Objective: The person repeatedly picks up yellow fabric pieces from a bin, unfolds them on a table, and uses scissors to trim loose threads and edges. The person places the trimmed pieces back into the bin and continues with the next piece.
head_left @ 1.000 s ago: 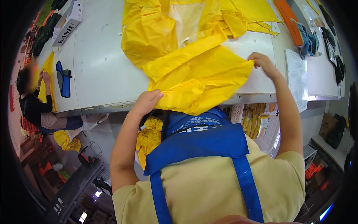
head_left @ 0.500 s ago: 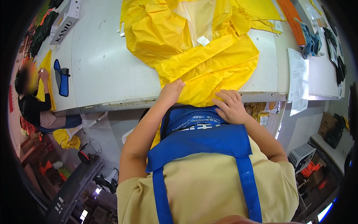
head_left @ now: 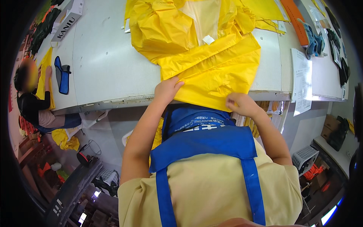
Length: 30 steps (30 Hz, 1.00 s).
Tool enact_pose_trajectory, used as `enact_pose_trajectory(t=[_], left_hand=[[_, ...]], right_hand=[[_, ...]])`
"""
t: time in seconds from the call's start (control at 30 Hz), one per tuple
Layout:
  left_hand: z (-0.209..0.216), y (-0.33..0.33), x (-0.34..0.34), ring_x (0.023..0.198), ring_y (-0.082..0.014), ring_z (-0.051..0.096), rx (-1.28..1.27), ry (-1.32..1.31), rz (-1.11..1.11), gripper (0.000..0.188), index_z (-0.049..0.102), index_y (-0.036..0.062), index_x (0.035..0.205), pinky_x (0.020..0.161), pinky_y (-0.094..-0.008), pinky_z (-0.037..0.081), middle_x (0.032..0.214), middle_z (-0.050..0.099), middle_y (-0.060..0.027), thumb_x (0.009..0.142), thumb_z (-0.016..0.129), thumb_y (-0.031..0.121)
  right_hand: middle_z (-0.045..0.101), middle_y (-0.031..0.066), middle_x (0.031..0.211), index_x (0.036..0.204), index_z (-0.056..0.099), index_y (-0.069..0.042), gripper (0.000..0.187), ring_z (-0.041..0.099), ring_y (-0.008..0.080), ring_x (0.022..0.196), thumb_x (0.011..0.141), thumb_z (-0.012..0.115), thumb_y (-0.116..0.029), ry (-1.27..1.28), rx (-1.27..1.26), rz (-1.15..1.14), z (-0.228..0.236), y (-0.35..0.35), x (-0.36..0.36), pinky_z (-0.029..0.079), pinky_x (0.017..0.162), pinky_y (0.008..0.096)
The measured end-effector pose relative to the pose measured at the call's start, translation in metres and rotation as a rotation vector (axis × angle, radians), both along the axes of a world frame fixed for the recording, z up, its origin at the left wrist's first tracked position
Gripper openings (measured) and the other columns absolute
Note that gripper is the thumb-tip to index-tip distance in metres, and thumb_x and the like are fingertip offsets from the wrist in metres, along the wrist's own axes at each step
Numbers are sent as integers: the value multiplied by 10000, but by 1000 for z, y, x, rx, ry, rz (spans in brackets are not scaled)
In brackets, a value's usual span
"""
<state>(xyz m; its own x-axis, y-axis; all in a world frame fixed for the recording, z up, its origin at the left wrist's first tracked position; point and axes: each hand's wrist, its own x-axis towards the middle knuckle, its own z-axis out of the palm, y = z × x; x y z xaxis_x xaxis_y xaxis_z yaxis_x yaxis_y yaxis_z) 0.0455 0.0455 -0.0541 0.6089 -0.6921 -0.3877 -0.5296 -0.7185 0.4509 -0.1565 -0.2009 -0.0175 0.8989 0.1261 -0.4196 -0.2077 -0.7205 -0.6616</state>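
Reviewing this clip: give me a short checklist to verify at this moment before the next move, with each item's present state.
1. Left hand on the yellow garment: ok, fingers at its left edge.
2. Right hand gripping the fabric: cannot tell; its curled fingers are at the lower right corner.
3. Fabric between the hands wholly on the white table: not ok, its lower edge extends past the table's front edge.
4. Fabric smooth: not ok, creases show near the right hand.
5. Printed papers apart from the garment: ok, they lie to its right.
6. Co-worker away from this garment: ok, at far left.
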Motion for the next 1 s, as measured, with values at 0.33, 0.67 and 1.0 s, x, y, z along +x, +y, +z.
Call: enact_pose_trajectory(t=[0.33,0.67,1.0], left_hand=[[-53,64,11,681,-189,575,-494,76,728,316,548,-13,1121,571,-300,463,917,617,-105,857,610,150],[-42,40,22,639,-223,543,-277,-67,347,298,530,16,973,623,-320,467,800,581,-111,769,698,155],[-32,76,-9,738,-106,551,-701,469,1007,171,474,15,1001,669,-238,452,846,588,-57,852,558,9]], right_hand=[[335,121,1427,1318,463,-170,729,251,347,1344,700,708,-468,-268,-513,-98,-29,34,4,162,1095,513],[541,137,1131,1291,481,-189,526,436,309,1167,821,601,-392,-375,-470,17,-17,53,39,359,953,472],[624,123,887,1351,421,-207,513,599,298,875,862,551,-292,33,-574,204,-7,51,113,475,766,401]])
